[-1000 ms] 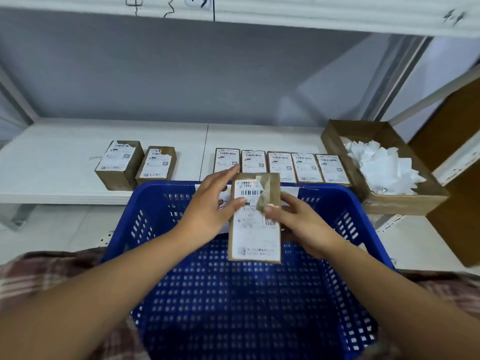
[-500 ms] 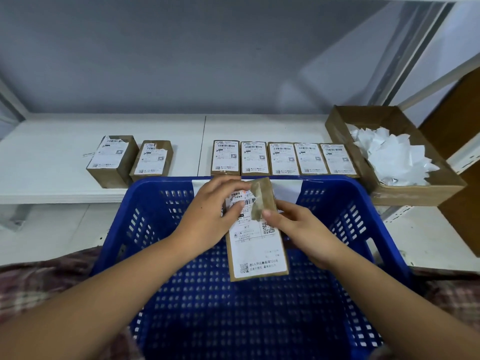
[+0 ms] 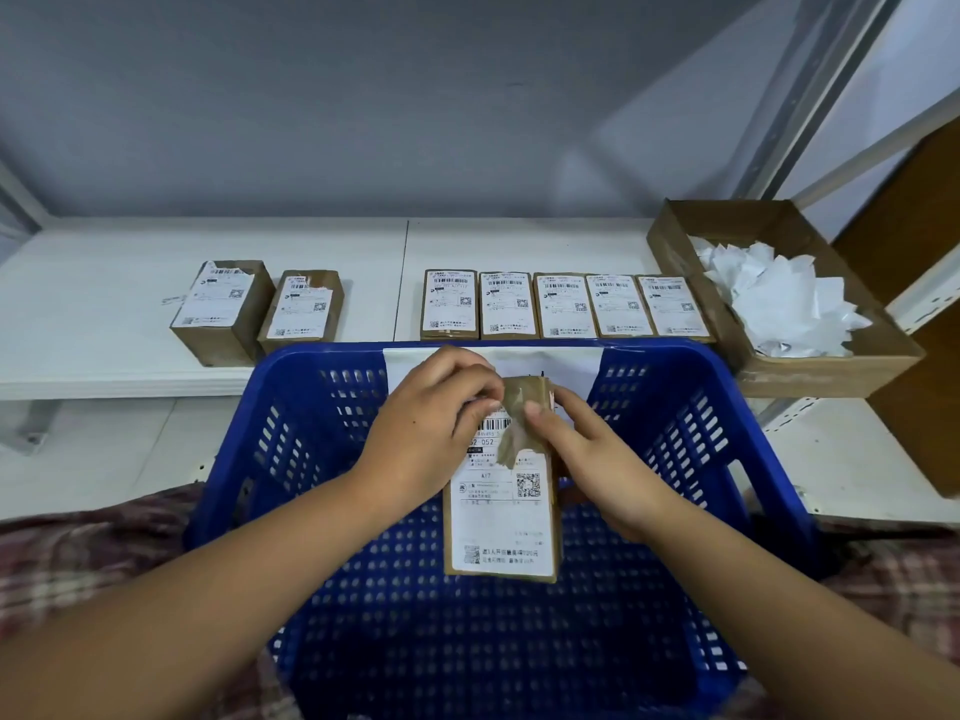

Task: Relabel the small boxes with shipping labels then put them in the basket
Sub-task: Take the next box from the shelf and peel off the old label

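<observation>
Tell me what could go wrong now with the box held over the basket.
1. The left hand and right hand grip the box near its top end; it might slip into the blue basket before it is relabelled.
2. The brown tape strip lies across the label; pulling it could tear the barcode area.

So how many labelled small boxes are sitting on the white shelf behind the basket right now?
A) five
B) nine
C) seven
C: a pair sits on the left of the shelf and a row of five stands side by side on the right; the eighth box is gripped by the left hand and right hand over the basket.
</observation>
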Demonstrator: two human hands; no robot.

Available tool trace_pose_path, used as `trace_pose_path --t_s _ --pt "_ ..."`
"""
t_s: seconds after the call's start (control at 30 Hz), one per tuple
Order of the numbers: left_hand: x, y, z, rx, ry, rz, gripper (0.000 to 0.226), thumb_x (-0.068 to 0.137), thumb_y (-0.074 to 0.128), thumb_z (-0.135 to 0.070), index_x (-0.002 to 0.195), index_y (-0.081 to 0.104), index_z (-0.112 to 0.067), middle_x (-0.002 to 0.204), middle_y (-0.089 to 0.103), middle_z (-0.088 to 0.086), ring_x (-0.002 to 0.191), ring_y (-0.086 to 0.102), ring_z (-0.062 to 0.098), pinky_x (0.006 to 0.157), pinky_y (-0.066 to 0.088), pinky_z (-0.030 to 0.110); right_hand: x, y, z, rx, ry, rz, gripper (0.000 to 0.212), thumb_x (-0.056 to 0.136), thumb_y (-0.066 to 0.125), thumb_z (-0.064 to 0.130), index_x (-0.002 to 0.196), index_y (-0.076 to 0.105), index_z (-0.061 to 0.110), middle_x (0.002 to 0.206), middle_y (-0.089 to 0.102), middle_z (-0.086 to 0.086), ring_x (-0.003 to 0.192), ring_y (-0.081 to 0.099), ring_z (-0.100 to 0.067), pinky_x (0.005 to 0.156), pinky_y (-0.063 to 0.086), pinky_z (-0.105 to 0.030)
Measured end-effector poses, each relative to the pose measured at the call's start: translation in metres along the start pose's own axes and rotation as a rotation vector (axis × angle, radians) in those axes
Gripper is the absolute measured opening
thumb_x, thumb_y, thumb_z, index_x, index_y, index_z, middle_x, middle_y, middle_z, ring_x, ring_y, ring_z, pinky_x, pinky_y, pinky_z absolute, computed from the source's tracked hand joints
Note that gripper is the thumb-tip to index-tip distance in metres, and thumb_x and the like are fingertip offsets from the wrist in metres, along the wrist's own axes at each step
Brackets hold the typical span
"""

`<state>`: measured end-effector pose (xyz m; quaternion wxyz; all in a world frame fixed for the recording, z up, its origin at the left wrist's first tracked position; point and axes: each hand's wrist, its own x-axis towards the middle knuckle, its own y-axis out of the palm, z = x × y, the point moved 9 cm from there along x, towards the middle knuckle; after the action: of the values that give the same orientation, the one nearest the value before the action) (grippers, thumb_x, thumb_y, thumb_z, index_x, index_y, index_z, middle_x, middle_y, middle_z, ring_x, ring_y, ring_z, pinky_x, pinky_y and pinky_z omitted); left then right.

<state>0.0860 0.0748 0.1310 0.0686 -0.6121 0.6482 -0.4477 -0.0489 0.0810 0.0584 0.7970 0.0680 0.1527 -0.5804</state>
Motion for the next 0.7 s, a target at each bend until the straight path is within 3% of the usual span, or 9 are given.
trace_pose_path --t_s 0.07,0.13,0.27,0.43,0.53,0.7 --pt "-0.001 0.000 -0.004 0.013 0.026 -0.002 0.030 0.088 0.046 -0.032 0.092 0.067 -0.012 0.102 0.049 -0.015 0.091 0.052 0.005 0.076 0.046 0.026 -0.001 0.000 0.004 0.031 -0.032 -0.041 0.044 0.083 0.059 0.054 0.123 0.055 0.035 0.098 0.075 0.003 0.088 0.073 -0.013 0.081 0.056 -0.033" --pt "-0.003 0.002 -0.007 0.029 0.042 0.011 0.025 0.089 0.045 -0.035 0.091 0.064 -0.019 0.104 0.049 -0.016 0.087 0.054 0.005 0.070 0.051 0.033 -0.001 -0.004 0.009 0.042 -0.065 -0.094 0.035 0.088 0.062 0.044 0.121 0.057 0.032 0.099 0.074 0.001 0.086 0.072 -0.011 0.077 0.054 -0.026" --pt "-0.008 0.006 -0.012 0.060 0.062 0.024 0.011 0.089 0.043 -0.038 0.089 0.051 -0.031 0.105 0.049 -0.017 0.083 0.053 0.005 0.061 0.052 0.035 0.000 -0.010 0.011 0.033 -0.073 -0.134 0.038 0.089 0.066 0.037 0.124 0.054 0.030 0.098 0.073 0.001 0.083 0.072 -0.012 0.075 0.054 -0.026" --pt "-0.008 0.010 -0.016 0.170 0.128 0.001 0.008 0.090 0.042 -0.032 0.087 0.048 -0.028 0.105 0.048 -0.015 0.071 0.052 0.006 0.049 0.050 0.034 0.003 -0.011 0.005 -0.016 -0.041 -0.178 0.030 0.091 0.060 0.038 0.120 0.057 0.031 0.094 0.073 -0.001 0.086 0.071 -0.009 0.081 0.053 -0.026" --pt "-0.009 0.011 -0.017 0.206 0.160 -0.009 0.008 0.089 0.043 -0.028 0.086 0.049 -0.025 0.104 0.048 -0.014 0.066 0.054 0.010 0.044 0.049 0.034 0.003 -0.011 0.006 -0.003 -0.040 -0.179 0.016 0.092 0.060 0.032 0.105 0.066 0.024 0.093 0.073 0.004 0.082 0.070 -0.009 0.076 0.053 -0.026" --pt "-0.010 0.011 -0.022 0.251 0.208 -0.029 0.004 0.090 0.043 -0.025 0.086 0.044 -0.026 0.100 0.053 -0.013 0.066 0.057 0.013 0.043 0.046 0.028 0.005 -0.011 0.006 0.042 -0.032 -0.163 0.015 0.094 0.058 0.028 0.100 0.067 0.018 0.084 0.073 0.004 0.073 0.069 -0.006 0.063 0.050 -0.018"
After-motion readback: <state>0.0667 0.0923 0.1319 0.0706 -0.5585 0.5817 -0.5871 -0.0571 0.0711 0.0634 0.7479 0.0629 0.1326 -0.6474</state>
